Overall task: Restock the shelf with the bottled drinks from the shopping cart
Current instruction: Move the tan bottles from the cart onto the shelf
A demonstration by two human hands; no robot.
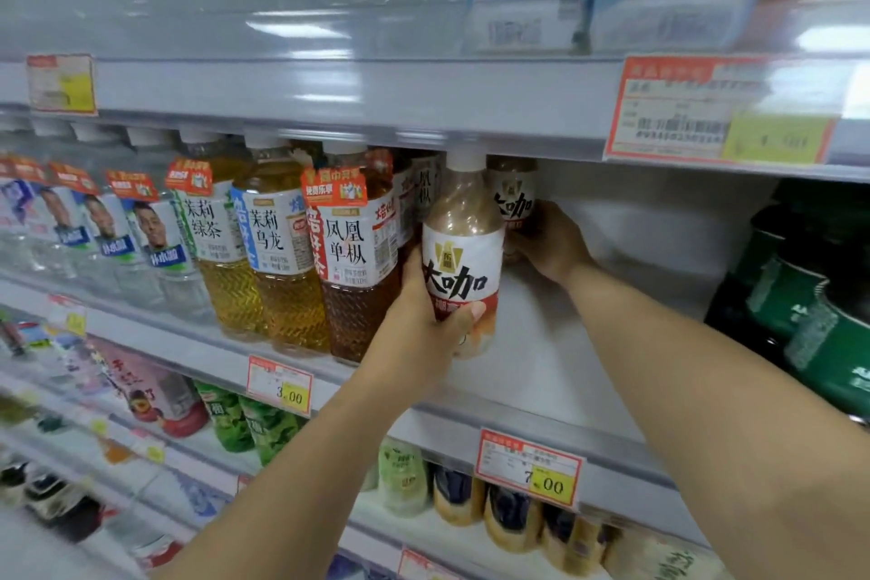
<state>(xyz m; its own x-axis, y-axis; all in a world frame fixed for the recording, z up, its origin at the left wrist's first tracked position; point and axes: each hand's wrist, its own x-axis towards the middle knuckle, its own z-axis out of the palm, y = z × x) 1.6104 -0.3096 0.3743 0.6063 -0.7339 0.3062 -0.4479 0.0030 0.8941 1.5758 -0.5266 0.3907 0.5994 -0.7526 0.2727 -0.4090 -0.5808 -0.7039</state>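
A beige milk-tea bottle (pixel 463 250) with a white and red label stands at the front of the middle shelf (pixel 555 372), with my left hand (pixel 423 297) wrapped around its lower half. Behind it, deeper on the shelf, a second bottle of the same drink (pixel 513 193) is gripped by my right hand (pixel 548 240) from its right side. Both bottles are upright. The shopping cart is out of view.
Tea bottles (pixel 348 250) and water bottles (pixel 155 250) fill the shelf to the left of my hands. Dark green packs (pixel 809 306) sit at the right. White shelf floor shows between. The upper shelf's rail (pixel 376 108) hangs just above the caps. Lower shelves hold more drinks.
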